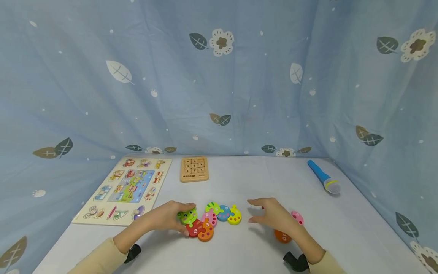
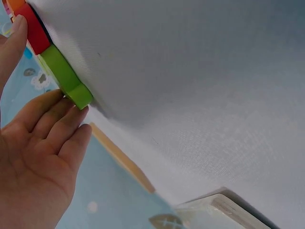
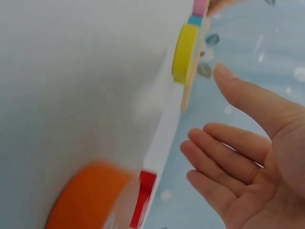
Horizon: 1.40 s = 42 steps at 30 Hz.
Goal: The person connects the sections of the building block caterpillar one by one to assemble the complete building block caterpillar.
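Observation:
A chain of joined, numbered caterpillar puzzle pieces lies on the white table, with a green smiling head (image 1: 189, 216), a red piece (image 1: 194, 228), an orange piece (image 1: 206, 231) and others up to a yellow end piece (image 1: 234, 215). My left hand (image 1: 163, 217) holds its head end: in the left wrist view, the thumb rests on the red side and the fingertips meet the green edge (image 2: 66, 74). To the right, my right hand (image 1: 273, 217) hovers with fingers and thumb apart, holding nothing. Beneath it lie an orange piece (image 1: 282, 236) and a pink piece (image 1: 297, 217), partly covered; a red piece (image 3: 143, 198) shows in the right wrist view.
A wooden picture board (image 1: 102, 208) lies at the left. Behind the caterpillar is a wooden number tile puzzle (image 1: 194, 169). A blue toy microphone (image 1: 321, 175) lies at the back right. Patterned blue cloth (image 1: 239, 83) hangs behind and along the sides.

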### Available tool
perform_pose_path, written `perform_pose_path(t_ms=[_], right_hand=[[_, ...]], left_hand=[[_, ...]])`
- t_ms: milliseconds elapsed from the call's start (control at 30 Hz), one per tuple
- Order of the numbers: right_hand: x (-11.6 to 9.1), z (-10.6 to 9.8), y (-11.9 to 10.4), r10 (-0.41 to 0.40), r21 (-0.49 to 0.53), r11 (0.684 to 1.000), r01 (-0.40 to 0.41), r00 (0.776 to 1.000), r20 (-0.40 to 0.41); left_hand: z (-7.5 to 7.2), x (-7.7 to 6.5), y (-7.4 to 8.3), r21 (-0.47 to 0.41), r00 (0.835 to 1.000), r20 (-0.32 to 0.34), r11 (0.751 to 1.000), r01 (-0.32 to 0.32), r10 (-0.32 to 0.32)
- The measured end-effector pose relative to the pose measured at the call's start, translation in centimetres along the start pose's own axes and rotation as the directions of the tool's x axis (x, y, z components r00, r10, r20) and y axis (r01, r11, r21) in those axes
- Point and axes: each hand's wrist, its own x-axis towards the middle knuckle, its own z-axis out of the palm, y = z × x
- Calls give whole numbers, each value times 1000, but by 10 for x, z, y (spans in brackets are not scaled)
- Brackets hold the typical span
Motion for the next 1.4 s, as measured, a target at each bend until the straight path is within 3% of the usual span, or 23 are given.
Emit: perform_pose_path(t_ms=[233, 500, 933, 1100, 1400], right_hand=[[-14, -11, 17, 19, 1, 1000, -19, 1000, -15], [-26, -21, 22, 86, 22, 996, -86, 996, -17], [-34, -31, 33, 77, -12, 997, -77, 996, -50], [-35, -35, 38, 93, 32, 995, -92, 995, -35], [-28, -49, 59, -28, -81, 996, 25, 998, -48]], left_hand=[[1, 1, -1, 1, 1000, -3, 1000, 0, 0], [1, 1, -2, 6, 1000, -5, 1000, -6, 6], [1, 2, -3, 1, 1000, 2, 1000, -2, 2], [1, 2, -4, 3, 1000, -2, 1000, -5, 5], [2, 1, -3, -8, 1000, -1, 1000, -1, 1]])
